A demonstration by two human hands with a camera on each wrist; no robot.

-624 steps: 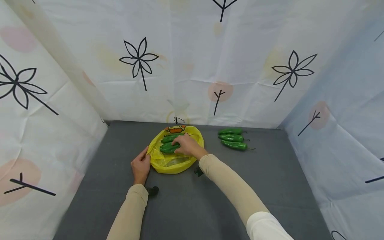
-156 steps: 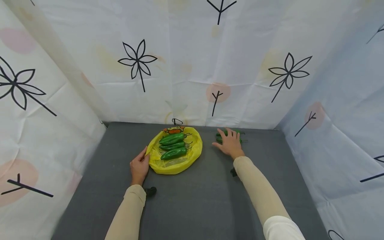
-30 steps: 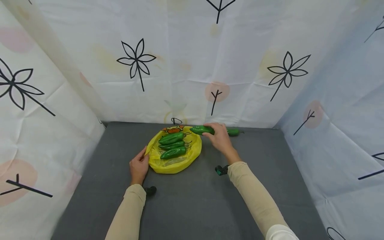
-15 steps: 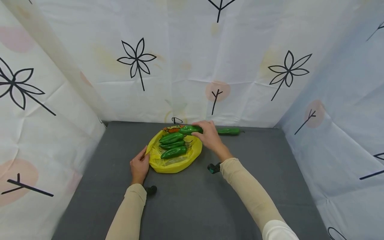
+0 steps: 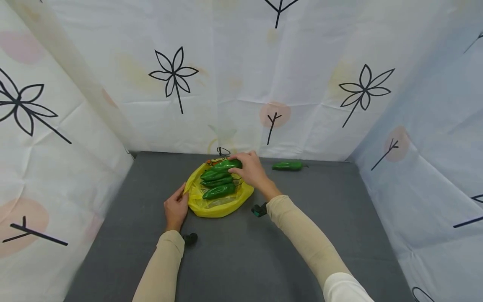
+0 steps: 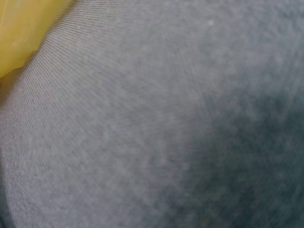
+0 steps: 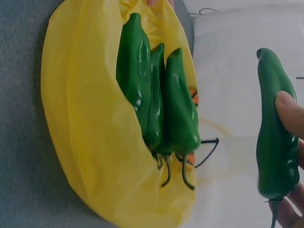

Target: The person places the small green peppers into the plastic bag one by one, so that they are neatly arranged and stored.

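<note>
My left hand (image 5: 176,208) pinches the left rim of a yellow plastic bag (image 5: 216,212), whose mouth is spread wide. Inside the bag three green chili peppers (image 7: 180,109) lie side by side, stems pointing right in the head view. Over the far part of the bag, my right hand (image 5: 250,170) holds another green chili pepper (image 7: 275,156) between thumb and fingers. In the head view this held pepper overlaps the farthest one in the bag. The left wrist view shows only a yellow corner of the bag (image 6: 26,33) and grey cloth; the left hand is out of that view.
One more green chili pepper (image 5: 288,166) lies on the grey table (image 5: 234,260), right of the bag near the back edge. Patterned white cloth (image 5: 313,75) hangs behind the table and along both sides. Dark wrist camera mounts (image 5: 190,239) sit at both sleeves.
Over the last second my right hand has carried the pepper left, from the bag's right edge to over its far part. Earlier, three peppers lay right of the bag; one lies there now. Left hand unmoved.
</note>
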